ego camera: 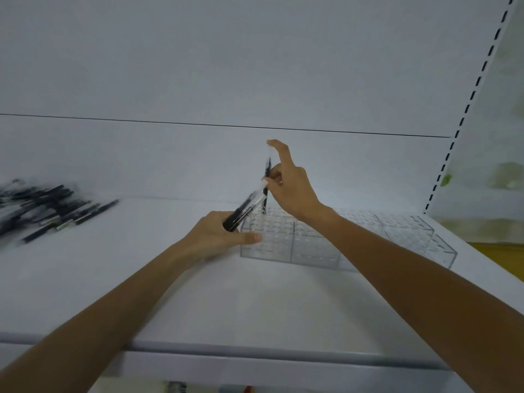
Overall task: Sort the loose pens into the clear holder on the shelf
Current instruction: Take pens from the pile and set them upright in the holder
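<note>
A clear holder [317, 245] with a grid of small holes stands on the white shelf [198, 302], right of centre. My right hand [289, 188] pinches a black pen [266, 180] that stands upright, its lower tip in a hole at the holder's far left corner. My left hand [218, 236] grips a bundle of black pens with clear caps [243, 208], slanted up to the right, just left of the holder. A pile of loose black pens [42, 211] lies at the far left of the shelf.
The shelf's white back panel rises behind the holder. A slotted upright [465, 109] runs up the right side. The shelf's front edge [255, 353] crosses the lower frame, with blurred items below it.
</note>
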`<state>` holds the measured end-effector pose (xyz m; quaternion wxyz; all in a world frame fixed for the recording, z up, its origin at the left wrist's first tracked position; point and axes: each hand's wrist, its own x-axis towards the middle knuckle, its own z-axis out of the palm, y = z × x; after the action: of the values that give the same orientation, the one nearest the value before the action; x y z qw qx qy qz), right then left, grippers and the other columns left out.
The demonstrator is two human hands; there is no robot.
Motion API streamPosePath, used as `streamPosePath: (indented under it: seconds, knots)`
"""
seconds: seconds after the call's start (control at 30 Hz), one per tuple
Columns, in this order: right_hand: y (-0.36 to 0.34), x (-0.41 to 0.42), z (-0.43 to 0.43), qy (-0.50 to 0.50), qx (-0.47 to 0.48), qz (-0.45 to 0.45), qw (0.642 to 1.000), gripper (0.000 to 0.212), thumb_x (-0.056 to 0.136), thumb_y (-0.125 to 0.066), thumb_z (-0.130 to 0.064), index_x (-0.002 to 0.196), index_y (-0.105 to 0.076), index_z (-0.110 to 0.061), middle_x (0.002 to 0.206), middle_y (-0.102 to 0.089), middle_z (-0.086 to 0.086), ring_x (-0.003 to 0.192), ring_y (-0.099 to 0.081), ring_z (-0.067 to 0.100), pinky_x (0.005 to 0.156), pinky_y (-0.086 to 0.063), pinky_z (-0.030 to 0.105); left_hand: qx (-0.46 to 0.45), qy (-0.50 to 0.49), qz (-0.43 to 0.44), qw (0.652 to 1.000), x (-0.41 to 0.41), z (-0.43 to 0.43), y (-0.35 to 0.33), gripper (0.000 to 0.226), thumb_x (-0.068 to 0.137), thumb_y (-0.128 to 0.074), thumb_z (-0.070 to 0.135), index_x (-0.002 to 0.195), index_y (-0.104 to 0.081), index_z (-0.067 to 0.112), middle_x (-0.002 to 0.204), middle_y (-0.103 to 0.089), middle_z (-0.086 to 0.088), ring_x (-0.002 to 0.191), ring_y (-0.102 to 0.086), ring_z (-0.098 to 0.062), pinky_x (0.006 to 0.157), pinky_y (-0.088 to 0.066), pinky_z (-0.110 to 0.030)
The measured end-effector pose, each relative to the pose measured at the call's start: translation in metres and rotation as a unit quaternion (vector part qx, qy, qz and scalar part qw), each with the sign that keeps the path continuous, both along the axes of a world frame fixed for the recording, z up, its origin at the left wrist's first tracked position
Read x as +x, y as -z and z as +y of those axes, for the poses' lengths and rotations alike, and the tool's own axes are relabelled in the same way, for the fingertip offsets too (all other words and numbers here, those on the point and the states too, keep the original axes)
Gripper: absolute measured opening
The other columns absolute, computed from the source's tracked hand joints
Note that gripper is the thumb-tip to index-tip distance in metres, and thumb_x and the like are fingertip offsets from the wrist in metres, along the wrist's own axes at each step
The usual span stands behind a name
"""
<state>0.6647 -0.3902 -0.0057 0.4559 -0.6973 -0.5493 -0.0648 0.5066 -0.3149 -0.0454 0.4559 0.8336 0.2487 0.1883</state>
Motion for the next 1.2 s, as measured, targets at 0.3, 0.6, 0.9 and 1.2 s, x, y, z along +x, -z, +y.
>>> streamPosePath:
  seconds: [0.3,0.6,0.9,1.2]
  knots:
    - [0.002,0.000,-0.002,-0.008,-0.007,0.098,0.995,0.067,0.091,-0.056,-0.002,0.140,-0.022,-0.032,0.093,-0.065,0.014,0.078,-0.067,0.023,0.074,-0.059,0.037,0.015,-0.033,-0.017,0.999,-0.001,-0.006,0.002,0.046,0.069,-0.079,0.037,0.057,-0.039,0.017,0.050,-0.035,0.007,0.046,-0.032,-0.010,0.050,-0.024,-0.022]
    - [0.001,-0.023,-0.011,-0.036,-0.068,-0.018,0.997,0.066,0.087,-0.044,0.009,0.139,-0.025,-0.026,0.082,-0.059,0.018,0.067,-0.059,0.029,0.060,-0.053,0.035,0.057,-0.051,-0.041,0.996,-0.006,-0.011,0.004,0.054,0.066,-0.080,0.040,0.061,-0.032,0.016,0.048,-0.030,0.010,0.042,-0.027,-0.007,0.044,-0.020,-0.016]
    - [-0.028,0.017,-0.059,0.011,-0.126,0.064,0.990,0.058,0.094,-0.054,-0.031,0.142,-0.026,-0.046,0.118,-0.063,0.001,0.104,-0.057,0.016,0.084,-0.037,0.020,0.004,-0.044,-0.068,0.997,-0.004,-0.007,0.009,0.047,0.064,-0.082,0.037,0.086,-0.057,0.003,0.044,-0.040,0.015,0.054,-0.038,-0.010,0.054,-0.028,-0.022]
    - [-0.007,0.084,-0.177,0.293,-0.376,0.105,0.873,0.068,0.099,-0.017,-0.052,0.144,-0.030,-0.003,0.152,-0.028,0.014,0.139,-0.028,0.030,0.111,-0.023,0.035,-0.006,-0.044,-0.071,0.997,0.002,-0.014,0.009,0.040,0.069,-0.080,0.029,0.068,-0.046,0.009,0.053,-0.031,0.011,0.052,-0.030,-0.011,0.054,-0.022,-0.024]
